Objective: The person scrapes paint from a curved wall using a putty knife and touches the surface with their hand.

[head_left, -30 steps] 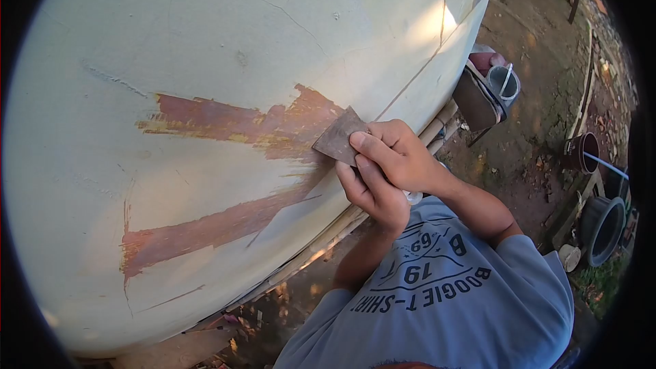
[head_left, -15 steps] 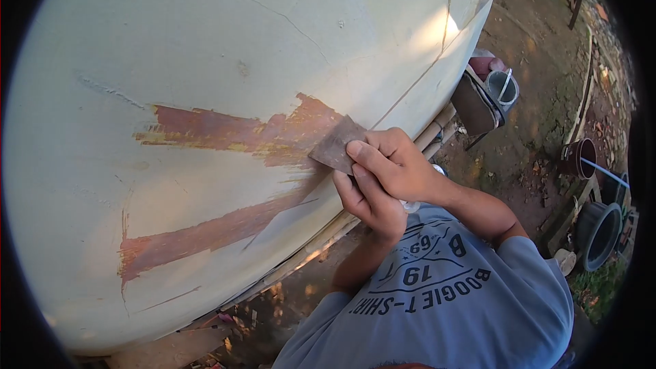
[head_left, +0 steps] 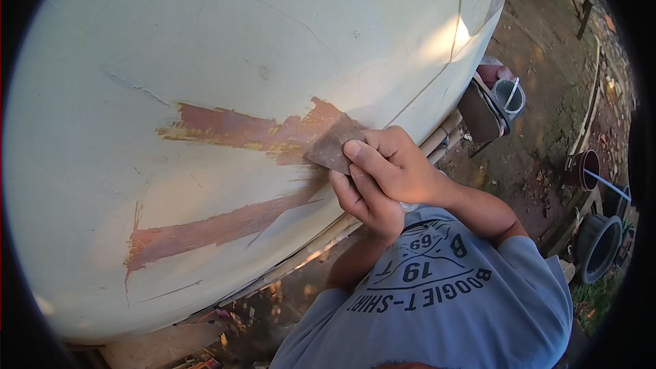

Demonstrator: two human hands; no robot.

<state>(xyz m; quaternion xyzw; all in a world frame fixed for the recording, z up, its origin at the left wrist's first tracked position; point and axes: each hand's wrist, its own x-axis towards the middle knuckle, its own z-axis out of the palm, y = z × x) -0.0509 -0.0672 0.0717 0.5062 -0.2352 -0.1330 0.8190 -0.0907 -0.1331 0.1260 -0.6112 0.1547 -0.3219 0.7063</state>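
Note:
A flat, square brown scraper (head_left: 329, 148) lies against the curved pale surface (head_left: 225, 48), at the right end of a reddish-brown smeared patch (head_left: 229, 126). My right hand (head_left: 396, 164) grips it, thumb on the upper face and fingers folded behind. Just below, my left hand (head_left: 372, 205) is closed around the scraper's lower edge, touching the right hand; some of its fingers are hidden. A second reddish-brown streak (head_left: 205, 229) runs lower on the surface, to the left of both hands. Thin cracks mark the pale coating.
Beyond the surface's right edge are a grey bucket (head_left: 509, 94) and a dark chair-like object (head_left: 482, 109). Farther right on the dirt ground stand a maroon bucket (head_left: 581, 169) and a grey basin (head_left: 599, 247). Poles (head_left: 441, 133) run beneath the surface's edge.
The view has shifted, so the surface and its patches sit farther right. Both hands, still holding the scraper, have moved slightly left along the upper patch.

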